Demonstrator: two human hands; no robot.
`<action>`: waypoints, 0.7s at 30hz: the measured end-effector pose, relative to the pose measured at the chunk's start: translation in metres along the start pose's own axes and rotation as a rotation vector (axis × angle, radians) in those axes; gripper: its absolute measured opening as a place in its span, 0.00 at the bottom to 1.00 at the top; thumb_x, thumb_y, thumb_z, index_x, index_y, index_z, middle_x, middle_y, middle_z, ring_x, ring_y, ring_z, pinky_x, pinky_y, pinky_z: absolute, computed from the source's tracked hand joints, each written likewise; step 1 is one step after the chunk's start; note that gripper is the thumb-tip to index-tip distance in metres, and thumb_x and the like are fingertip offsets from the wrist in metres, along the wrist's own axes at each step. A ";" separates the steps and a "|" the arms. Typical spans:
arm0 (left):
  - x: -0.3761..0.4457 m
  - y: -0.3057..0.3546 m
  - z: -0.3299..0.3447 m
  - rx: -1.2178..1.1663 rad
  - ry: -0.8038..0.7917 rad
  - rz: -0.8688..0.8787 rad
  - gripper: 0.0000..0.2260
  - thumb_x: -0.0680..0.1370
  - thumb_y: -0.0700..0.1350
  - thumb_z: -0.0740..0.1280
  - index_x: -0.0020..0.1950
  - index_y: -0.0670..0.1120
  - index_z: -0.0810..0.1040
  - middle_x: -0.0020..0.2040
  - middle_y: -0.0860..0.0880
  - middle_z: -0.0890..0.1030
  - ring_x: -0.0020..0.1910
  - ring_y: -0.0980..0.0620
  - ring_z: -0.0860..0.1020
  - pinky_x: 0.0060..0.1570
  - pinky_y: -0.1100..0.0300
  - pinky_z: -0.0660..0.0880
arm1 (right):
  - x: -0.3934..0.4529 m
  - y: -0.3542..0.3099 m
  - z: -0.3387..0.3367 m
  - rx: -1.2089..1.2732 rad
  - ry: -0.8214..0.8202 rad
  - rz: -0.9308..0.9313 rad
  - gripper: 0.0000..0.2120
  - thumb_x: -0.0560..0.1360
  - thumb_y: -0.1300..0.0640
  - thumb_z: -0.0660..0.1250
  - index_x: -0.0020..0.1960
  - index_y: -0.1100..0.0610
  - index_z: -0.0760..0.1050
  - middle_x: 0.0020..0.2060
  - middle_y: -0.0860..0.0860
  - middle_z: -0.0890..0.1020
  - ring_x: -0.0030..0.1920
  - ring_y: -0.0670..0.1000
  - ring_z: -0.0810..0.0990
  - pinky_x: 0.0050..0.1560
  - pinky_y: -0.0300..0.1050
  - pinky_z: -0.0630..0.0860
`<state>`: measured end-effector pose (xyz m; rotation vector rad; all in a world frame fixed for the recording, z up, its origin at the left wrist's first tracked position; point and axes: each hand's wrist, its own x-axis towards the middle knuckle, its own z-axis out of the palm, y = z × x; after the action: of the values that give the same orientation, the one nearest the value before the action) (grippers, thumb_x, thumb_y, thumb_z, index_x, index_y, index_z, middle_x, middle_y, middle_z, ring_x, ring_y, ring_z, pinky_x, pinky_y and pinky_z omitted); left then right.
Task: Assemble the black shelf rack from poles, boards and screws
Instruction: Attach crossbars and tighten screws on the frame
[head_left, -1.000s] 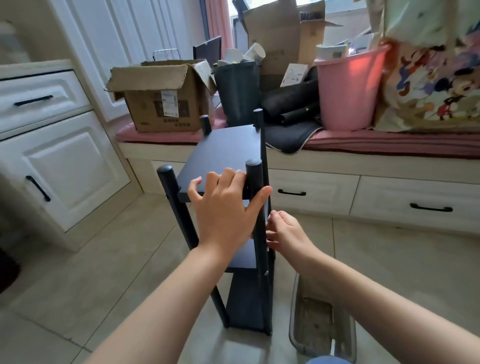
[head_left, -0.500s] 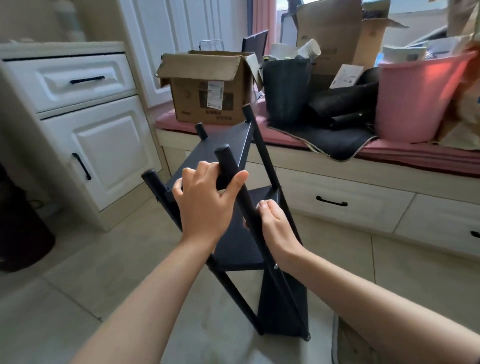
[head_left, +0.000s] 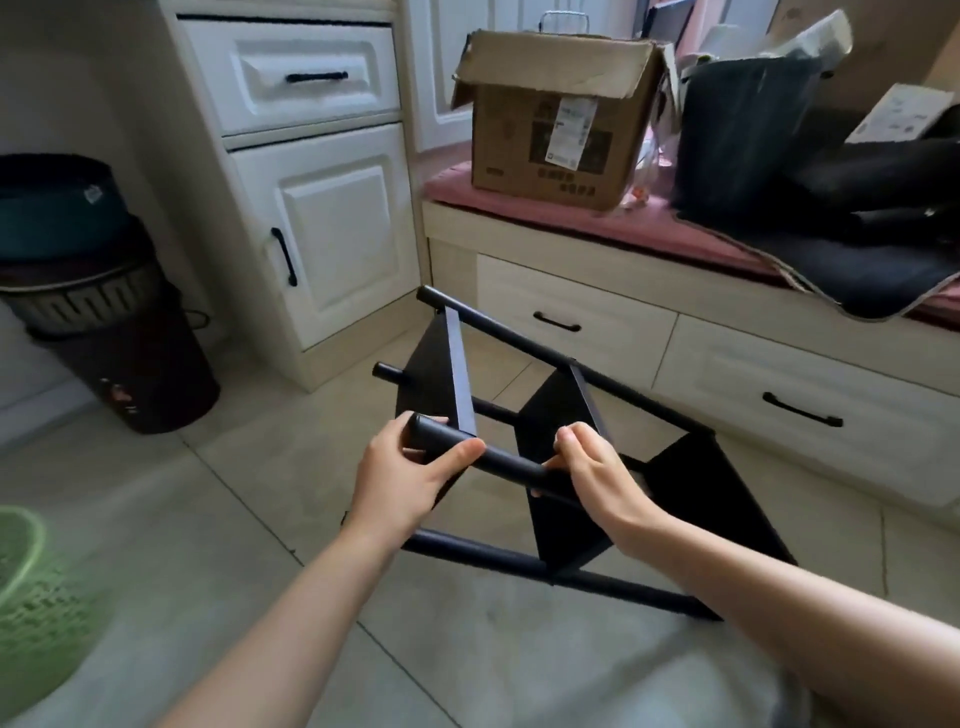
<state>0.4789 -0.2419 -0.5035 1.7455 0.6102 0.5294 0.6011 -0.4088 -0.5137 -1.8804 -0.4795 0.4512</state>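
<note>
Both hands (head_left: 400, 480) tipped the rack (head_left: 566, 410) sideways (upright before).

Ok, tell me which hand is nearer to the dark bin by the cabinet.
Left. The left hand grips the pole's free end, toward the bin; the right hand grips the same pole farther from it.

Green mat (head_left: 31, 613) at the floor's near-left corner, blurred and cut by the left edge. Dark bin (head_left: 104, 312) cropped at left. Black fabric pile (head_left: 857, 208) cut off at right. Label (head_left: 569, 132) on cardboard box (head_left: 550, 119) too small to read. Rack's near pole (head_left: 498, 460) partly hidden beneath curled fingers (head_left: 574, 441).
</note>
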 end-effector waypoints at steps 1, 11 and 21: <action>0.000 -0.011 -0.006 -0.010 -0.006 -0.016 0.26 0.56 0.65 0.77 0.49 0.53 0.81 0.41 0.54 0.86 0.43 0.57 0.85 0.41 0.68 0.77 | 0.002 0.005 0.007 -0.016 -0.012 0.000 0.15 0.85 0.54 0.53 0.47 0.65 0.68 0.49 0.69 0.78 0.52 0.66 0.78 0.57 0.56 0.73; -0.006 -0.126 -0.026 0.030 -0.012 -0.183 0.22 0.58 0.57 0.79 0.51 0.55 0.83 0.47 0.53 0.85 0.48 0.59 0.82 0.43 0.76 0.72 | 0.024 0.078 0.059 -0.206 -0.176 -0.026 0.15 0.84 0.50 0.53 0.43 0.58 0.66 0.36 0.50 0.73 0.39 0.49 0.72 0.43 0.46 0.71; -0.025 -0.194 -0.009 0.053 -0.033 -0.273 0.21 0.56 0.54 0.80 0.47 0.57 0.83 0.45 0.54 0.85 0.43 0.65 0.81 0.42 0.75 0.72 | 0.024 0.133 0.073 -0.278 -0.268 0.000 0.15 0.84 0.47 0.52 0.41 0.54 0.64 0.36 0.55 0.75 0.38 0.52 0.72 0.43 0.54 0.74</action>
<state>0.4292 -0.2106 -0.6902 1.6826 0.8304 0.2952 0.5980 -0.3823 -0.6647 -2.0956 -0.7519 0.6688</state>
